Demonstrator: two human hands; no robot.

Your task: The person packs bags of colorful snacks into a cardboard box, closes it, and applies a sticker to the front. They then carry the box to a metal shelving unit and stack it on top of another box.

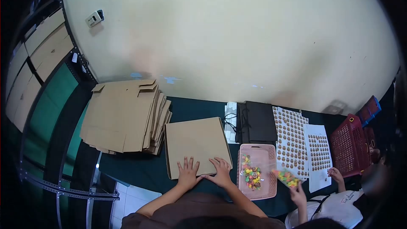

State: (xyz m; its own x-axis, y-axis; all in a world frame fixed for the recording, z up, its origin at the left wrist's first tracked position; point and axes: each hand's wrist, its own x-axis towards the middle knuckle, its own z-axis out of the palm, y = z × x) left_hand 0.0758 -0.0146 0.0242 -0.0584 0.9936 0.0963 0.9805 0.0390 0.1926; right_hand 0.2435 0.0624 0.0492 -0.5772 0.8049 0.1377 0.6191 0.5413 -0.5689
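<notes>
A closed flat cardboard box (197,140) lies on the dark green table cloth (131,170), slightly turned. My left hand (188,174) rests on its near edge, fingers spread on the lid. Beside it my right hand (220,172) lies on the near right part of the same box, fingers spread too, and the two thumbs meet at the front edge. Neither hand holds anything. Left of the box is a tall stack of flattened cardboard (121,116).
Right of the box are a pink basket (272,174) with colourful pieces, black bags (260,123), sticker sheets (292,140) and a dark red basket (347,144). A co-worker's hand (298,195) holds a clear bag of colourful pieces (286,178). A metal shelf (68,194) stands left.
</notes>
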